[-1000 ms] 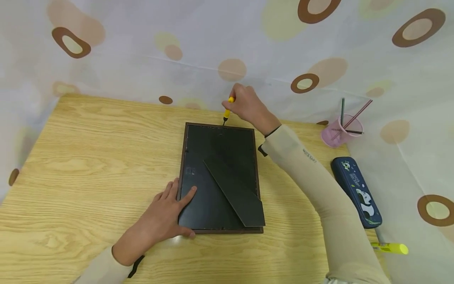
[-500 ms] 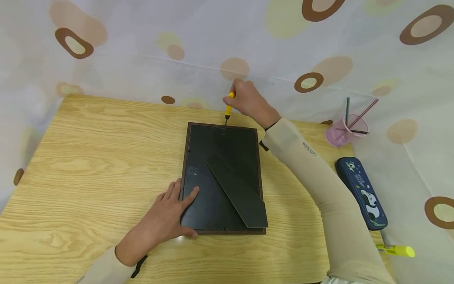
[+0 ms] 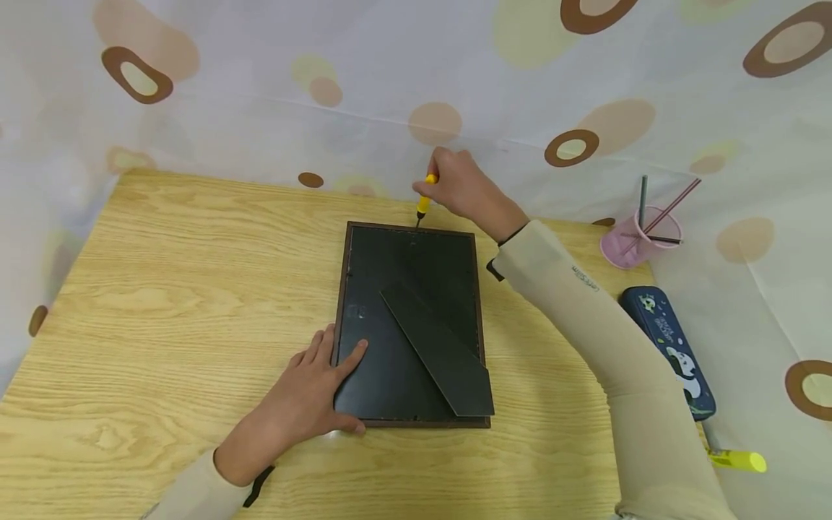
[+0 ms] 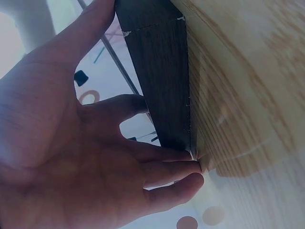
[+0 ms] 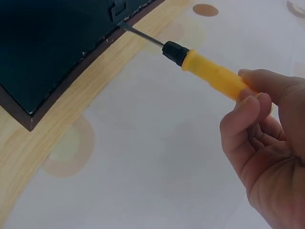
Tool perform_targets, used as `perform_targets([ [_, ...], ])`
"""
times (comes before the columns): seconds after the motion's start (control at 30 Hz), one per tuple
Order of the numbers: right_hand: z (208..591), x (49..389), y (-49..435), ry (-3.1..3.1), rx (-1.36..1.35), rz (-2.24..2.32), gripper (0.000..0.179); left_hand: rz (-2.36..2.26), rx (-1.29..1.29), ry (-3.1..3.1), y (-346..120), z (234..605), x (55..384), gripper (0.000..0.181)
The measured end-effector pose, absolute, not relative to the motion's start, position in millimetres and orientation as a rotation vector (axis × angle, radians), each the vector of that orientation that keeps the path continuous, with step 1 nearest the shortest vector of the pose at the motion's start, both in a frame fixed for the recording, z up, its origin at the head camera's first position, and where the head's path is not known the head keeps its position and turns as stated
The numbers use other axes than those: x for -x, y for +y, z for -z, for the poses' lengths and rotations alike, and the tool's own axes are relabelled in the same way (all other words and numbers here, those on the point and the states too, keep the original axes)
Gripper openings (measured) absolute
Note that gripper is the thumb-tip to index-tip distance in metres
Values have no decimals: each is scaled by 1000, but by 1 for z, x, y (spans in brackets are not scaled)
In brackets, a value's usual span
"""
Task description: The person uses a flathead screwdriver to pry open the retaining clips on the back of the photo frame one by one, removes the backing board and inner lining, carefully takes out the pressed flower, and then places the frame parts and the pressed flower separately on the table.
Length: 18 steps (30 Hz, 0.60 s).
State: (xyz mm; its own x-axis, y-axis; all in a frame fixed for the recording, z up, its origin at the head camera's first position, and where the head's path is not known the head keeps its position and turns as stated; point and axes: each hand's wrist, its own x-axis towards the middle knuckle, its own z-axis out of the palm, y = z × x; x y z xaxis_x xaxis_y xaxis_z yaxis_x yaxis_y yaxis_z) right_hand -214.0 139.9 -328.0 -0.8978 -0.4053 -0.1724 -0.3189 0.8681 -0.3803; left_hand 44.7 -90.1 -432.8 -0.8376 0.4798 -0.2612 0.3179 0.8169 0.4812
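A dark picture frame (image 3: 364,361) lies face down on the wooden table, its black easel leg (image 3: 442,354) slanting across the back panel. At the frame's near left corner my left hand (image 3: 302,393) is spread, index finger on the back and thumb along the near edge. In the left wrist view its other fingers reach along the frame's side (image 4: 159,81). My right hand (image 3: 464,184) pinches the yellow handle of a flat-blade screwdriver (image 5: 214,74). The blade's tip meets the seam between backing and frame at the far edge, beside a small metal hanger (image 5: 118,9).
To the right stands a pink cup (image 3: 624,249) with pencils in it. A navy panda pencil case (image 3: 669,347) and a yellow highlighter (image 3: 741,460) lie near the right edge, close to my right sleeve. Behind the table hangs a patterned sheet (image 3: 364,72).
The head view has shifted slightly. My right hand has moved a little to the right and the screwdriver leans more that way, its tip still at the far edge. My left hand stays on the frame.
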Motion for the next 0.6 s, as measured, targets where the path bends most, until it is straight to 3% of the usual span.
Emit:
perform_targets([
  [0.6,333,166,143,2748,595,509,27,-600,-585,2622,-93,431,-50,117],
])
